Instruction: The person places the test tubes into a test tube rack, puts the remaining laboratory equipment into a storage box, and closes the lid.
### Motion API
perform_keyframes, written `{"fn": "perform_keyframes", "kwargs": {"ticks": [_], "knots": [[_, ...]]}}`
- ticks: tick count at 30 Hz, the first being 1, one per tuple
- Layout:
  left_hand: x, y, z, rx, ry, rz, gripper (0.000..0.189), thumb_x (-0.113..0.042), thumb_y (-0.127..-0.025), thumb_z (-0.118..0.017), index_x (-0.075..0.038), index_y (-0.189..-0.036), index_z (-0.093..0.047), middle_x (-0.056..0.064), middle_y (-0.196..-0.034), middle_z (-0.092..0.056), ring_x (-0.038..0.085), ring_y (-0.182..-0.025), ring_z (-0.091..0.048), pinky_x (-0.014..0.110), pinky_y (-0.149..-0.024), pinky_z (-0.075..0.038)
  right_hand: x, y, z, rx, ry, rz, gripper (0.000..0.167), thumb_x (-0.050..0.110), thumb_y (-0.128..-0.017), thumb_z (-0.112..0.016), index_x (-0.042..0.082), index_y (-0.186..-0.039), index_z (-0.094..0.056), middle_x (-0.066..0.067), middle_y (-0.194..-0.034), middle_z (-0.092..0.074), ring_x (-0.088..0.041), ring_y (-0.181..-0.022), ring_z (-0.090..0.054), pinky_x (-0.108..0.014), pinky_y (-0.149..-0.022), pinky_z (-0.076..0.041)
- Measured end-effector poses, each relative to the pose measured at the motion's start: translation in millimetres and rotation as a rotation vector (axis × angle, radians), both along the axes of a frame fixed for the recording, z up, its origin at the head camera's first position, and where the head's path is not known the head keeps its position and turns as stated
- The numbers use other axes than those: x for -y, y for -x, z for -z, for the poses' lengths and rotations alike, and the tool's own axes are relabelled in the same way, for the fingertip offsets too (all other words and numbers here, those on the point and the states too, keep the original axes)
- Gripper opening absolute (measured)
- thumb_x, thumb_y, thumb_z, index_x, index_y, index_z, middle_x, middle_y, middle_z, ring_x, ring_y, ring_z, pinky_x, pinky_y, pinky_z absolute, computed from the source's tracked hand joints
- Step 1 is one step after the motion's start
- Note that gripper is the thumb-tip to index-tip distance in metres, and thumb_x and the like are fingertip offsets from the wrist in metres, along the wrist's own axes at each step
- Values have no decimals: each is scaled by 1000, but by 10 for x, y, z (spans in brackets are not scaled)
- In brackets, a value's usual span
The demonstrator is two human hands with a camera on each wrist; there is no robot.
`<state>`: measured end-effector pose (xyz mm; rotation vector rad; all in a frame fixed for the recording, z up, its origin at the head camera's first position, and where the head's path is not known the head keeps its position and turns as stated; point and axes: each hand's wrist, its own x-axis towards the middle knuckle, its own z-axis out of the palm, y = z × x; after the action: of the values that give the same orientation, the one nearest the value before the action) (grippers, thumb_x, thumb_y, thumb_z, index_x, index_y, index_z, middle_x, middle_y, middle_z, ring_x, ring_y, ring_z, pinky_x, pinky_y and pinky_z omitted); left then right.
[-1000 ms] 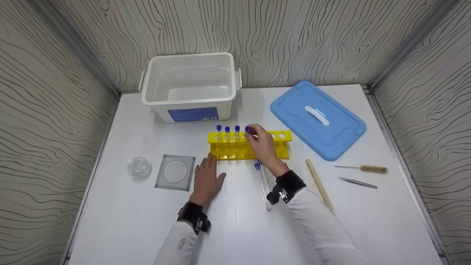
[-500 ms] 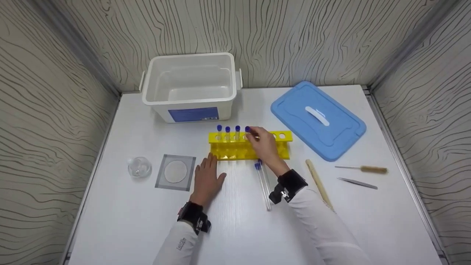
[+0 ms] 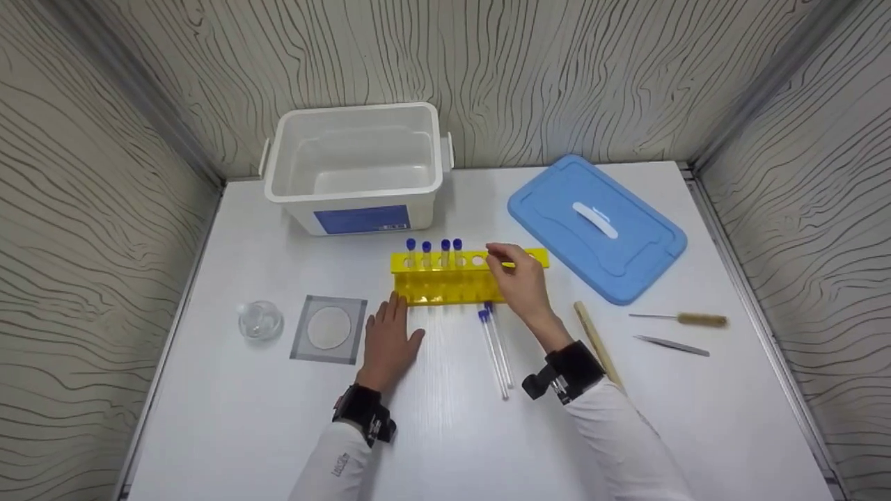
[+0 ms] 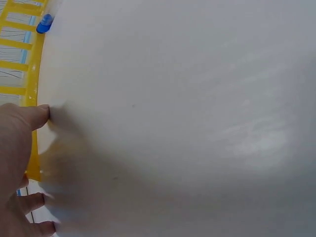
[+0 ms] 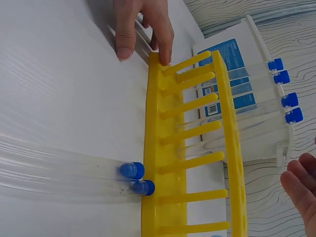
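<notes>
A yellow test tube rack [image 3: 445, 285] stands mid-table, holding several capped test tubes [image 3: 445, 255] in its left holes. Their blue caps [image 5: 290, 99] stick up above the rack in the right wrist view. My right hand [image 3: 523, 284] is over the rack's right half, fingers loosely bent with nothing between them, apart from the tubes. My left hand [image 3: 390, 344] lies flat on the table, fingertips touching the rack's lower left corner. Two more blue-capped test tubes [image 3: 498, 355] lie in front of the rack, their caps near its front edge.
Behind stands an open white bin [image 3: 355, 160]; its blue lid [image 3: 598, 229] lies right. A clear glass vessel [image 3: 261, 321] and a grey square with a pale disc [image 3: 328, 328] are left. A wooden stick [image 3: 596, 341], a wooden-handled needle [image 3: 699, 319] and tweezers [image 3: 673, 346] lie right.
My right hand has let go of the fourth test tube, which now stands in the rack, and has moved right and slightly down. The left hand has stayed at the rack's corner.
</notes>
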<state>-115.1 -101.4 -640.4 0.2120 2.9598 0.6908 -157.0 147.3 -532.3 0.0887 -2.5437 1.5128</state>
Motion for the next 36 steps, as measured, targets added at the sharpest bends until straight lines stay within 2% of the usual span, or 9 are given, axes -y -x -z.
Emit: {"fn": "perform_keyframes", "kwargs": {"ticks": [6, 12, 16, 22, 28, 36], "knots": [[-29, -51, 44, 16, -5, -3, 77, -39, -101, -66, 2, -160, -37, 24, -169, -34, 45, -153, -39, 66, -125, -31, -147, -168, 31, -46, -31, -4, 27, 11, -103, -66, 0, -127, -71, -19, -124, -74, -34, -112, -72, -50, -97, -62], [-26, 4, 50, 20, -2, -5, 77, -39, -102, -65, 1, -161, -37, 23, -170, -33, 45, -154, -38, 66, -125, -31, -241, -242, 68, -102, -114, -44, 26, 8, -101, -68, -2, -125, -71, -21, -120, -74, -34, -106, -74, -50, -93, -63], [-3, 25, 69, 15, -12, -2, 77, -39, -101, -65, 1, -161, -37, 24, -170, -32, 46, -154, -38, 66, -125, -30, -253, -287, 150, -119, -151, -54, 26, 7, -100, -69, -3, -123, -71, -21, -117, -75, -34, -103, -74, -51, -90, -64], [18, 27, 65, 3, -11, 6, 77, -39, -101, -65, 2, -160, -37, 24, -170, -32, 47, -153, -38, 67, -125, -31, -269, -379, 368, -36, -198, -41, 26, 8, -99, -70, 0, -124, -72, -16, -115, -76, -29, -98, -74, -45, -87, -65], [19, 26, 73, -6, 32, 2, 76, -40, -102, -63, 0, -161, -36, 21, -171, -32, 44, -154, -38, 64, -125, -32, -290, -425, 610, 33, -244, -36, 26, 12, -100, -69, 1, -123, -74, -15, -111, -78, -28, -96, -74, -44, -82, -65], [9, 15, 64, -12, 36, -2, 76, -40, -102, -65, 0, -161, -38, 22, -170, -34, 43, -153, -40, 64, -125, -33, -279, -440, 762, 152, -277, 4, 26, 14, -101, -68, 3, -124, -73, -13, -110, -77, -27, -96, -72, -44, -86, -64]]}}
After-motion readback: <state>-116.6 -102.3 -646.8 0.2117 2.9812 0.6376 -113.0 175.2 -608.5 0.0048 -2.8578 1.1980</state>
